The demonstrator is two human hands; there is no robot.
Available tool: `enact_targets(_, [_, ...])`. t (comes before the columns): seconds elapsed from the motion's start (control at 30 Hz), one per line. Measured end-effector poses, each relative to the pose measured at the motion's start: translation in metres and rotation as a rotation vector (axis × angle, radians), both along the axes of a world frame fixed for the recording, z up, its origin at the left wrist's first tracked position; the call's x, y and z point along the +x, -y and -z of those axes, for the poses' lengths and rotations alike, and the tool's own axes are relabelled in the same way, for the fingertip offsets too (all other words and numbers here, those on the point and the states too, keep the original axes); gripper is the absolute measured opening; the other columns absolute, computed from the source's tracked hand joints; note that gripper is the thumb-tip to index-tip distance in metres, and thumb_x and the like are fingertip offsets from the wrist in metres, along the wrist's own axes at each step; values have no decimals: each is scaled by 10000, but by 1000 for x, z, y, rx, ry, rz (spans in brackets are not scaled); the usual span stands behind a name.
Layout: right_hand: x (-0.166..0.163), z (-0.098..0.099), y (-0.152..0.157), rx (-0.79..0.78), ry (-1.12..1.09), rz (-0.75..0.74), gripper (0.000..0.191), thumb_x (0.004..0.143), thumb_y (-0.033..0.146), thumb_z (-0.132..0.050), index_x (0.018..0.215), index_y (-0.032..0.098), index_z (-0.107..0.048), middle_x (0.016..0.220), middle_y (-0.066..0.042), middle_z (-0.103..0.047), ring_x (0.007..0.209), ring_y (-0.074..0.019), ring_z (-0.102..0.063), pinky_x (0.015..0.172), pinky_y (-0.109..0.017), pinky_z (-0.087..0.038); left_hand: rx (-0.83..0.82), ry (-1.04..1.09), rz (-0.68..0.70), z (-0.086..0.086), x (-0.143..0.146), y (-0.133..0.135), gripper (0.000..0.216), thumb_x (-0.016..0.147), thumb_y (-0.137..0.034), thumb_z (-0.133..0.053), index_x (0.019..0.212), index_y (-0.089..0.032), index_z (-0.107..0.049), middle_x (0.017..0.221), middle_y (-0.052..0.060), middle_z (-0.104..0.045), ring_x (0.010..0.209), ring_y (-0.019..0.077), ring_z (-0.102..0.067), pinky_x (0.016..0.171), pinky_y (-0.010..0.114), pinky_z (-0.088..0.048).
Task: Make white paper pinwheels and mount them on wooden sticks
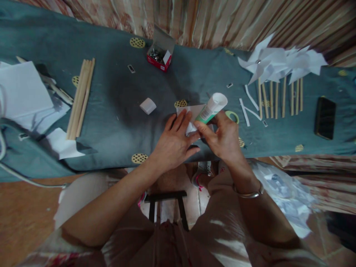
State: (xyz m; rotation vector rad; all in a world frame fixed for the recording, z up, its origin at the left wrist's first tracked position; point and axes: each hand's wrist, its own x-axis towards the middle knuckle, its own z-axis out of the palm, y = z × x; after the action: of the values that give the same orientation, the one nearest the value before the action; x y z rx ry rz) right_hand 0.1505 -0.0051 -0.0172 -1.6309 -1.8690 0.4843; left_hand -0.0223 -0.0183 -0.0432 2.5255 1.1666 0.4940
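Note:
My right hand is closed around a white and green glue stick, tilted with its wide white end up and its lower end against a white piece of paper. With fingers stretched out, my left hand lies flat on that paper and presses it to the table. The hands cover much of the sheet, and the tip of the glue stick is hidden. A white cap lies to the left of my hands. Just beyond my right hand shows a light green ring-shaped handle, partly covered.
Paper pinwheels on wooden sticks lie at the right, near paper strips and a phone. Behind stands an open red box of small metal pieces. Leftward are wooden sticks, paper sheets and a white cable.

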Motion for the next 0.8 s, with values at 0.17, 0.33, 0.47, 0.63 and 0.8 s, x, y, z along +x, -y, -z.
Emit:
enact_targets(0.17, [-2,1,-1,5,8,7,326,874,570,-630,888,245,-602,806,-47,-692,761,-235,-651,731,-399,-520,0,-3,3,-1,0,0,460,896,-441,-662,1295,-213,-632,1589,183,-381,1492,424,-291,1173,631,-285])
enact_targets(0.33, [-5,2,-4,26,29,2,364,893,586,-596,884,222,-594,791,-41,-688,728,-213,-641,714,-381,-518,-13,19,3,-1,0,0,404,882,-411,-685,1227,-199,-675,1594,184,-375,1493,427,-289,1176,638,-275])
enact_targets(0.47, [-7,3,-7,56,51,21,396,896,610,-575,879,215,-594,774,-34,-678,715,-203,-633,693,-366,-509,-32,34,-1,-3,0,-1,392,882,-403,-686,1217,-202,-681,1598,174,-374,1494,420,-291,1184,634,-267])
enact_targets(0.63, [-5,3,-8,59,41,30,394,879,619,-592,888,225,-610,805,-56,-694,758,-225,-637,743,-399,-514,-29,39,-3,-2,0,0,388,873,-397,-696,1213,-212,-683,1592,168,-383,1491,424,-291,1177,635,-278])
enact_targets(0.8, [0,6,-12,-9,-209,113,304,830,512,-706,875,221,-630,805,-24,-694,738,-187,-648,744,-362,-524,5,57,-8,4,0,0,481,864,-425,-710,1311,-269,-627,1610,140,-358,1501,416,-271,1183,630,-259])
